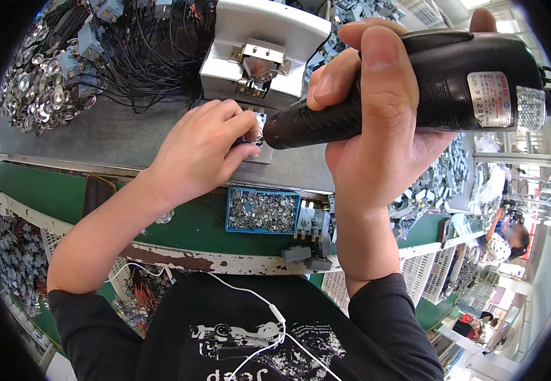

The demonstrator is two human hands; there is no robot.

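Observation:
My right hand (383,108) is wrapped around a black electric screwdriver (440,82), which lies almost level and points left. The screwdriver's nose ends right beside the fingertips of my left hand (209,143). Those fingers are curled in a pinch over a small metal plate (264,157) on the grey worktop. A small silvery part (260,122) shows between the fingertips and the screwdriver; the fingers cover most of it. Just behind stands a white machine (275,25) with a metal clamp-like fixture (259,63) on its front.
A blue tray (228,216) of small metal pieces sits before the worktop, with grey switch-like parts (313,222) beside it. Round metal caps (47,95) and black wires (155,57) pile up at left. More grey parts (443,174) lie right. Other people (500,247) are far right.

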